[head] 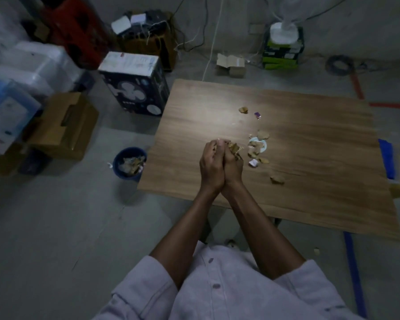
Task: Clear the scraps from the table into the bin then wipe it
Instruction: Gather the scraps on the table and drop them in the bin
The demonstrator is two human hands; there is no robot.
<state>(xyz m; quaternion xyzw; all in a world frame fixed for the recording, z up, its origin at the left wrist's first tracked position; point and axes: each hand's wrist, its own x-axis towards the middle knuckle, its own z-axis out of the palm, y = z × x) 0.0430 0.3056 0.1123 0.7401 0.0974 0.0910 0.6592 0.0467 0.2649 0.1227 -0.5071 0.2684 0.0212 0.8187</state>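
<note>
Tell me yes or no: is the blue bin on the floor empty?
No, the blue bin beside the table holds a heap of scraps.

Tan crumpled scraps (263,135) lie scattered mid-frame on the brown wooden table (310,192), a part-filled round blue bin (123,175) standing left of it.

Head camera, looking steeply down, table (310,181) near

On floor, round blue plastic bin (127,177) sits just left of rectangular wooden table (310,192), dark cardboard fan box (136,88) behind it. Small brown torn scraps (263,135) lie mid-table, just right of left hand (211,163) and right hand (234,166), which cup more scraps between them.
</note>
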